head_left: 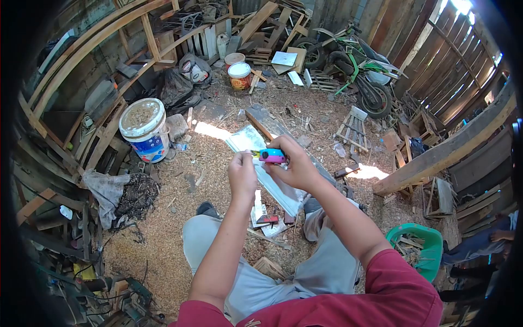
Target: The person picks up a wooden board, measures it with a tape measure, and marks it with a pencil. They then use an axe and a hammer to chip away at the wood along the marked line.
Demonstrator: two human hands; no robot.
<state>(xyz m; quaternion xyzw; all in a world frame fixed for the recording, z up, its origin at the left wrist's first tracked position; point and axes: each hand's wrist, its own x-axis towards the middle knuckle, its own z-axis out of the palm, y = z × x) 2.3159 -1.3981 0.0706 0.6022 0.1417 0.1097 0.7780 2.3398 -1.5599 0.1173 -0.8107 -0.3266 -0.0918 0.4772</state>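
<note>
Both hands are raised in front of me, close together at the middle of the view. My right hand (295,163) is closed round a small blue and pink tool (272,156) that looks like a tape measure. At the tool's left end a short yellow strip shows, and the fingers of my left hand (242,170) pinch it. Below the hands, a long pale board (283,191) lies aslant on the ground between my feet. A red-handled tool (267,218) rests near its lower end.
A large white bucket (144,131) stands at the left, and a smaller paint bucket (239,76) farther back. A green motorbike (362,76) is at the back right. At the lower right are a green tub (418,245) of scraps, a wooden beam (447,155) and a person (485,245).
</note>
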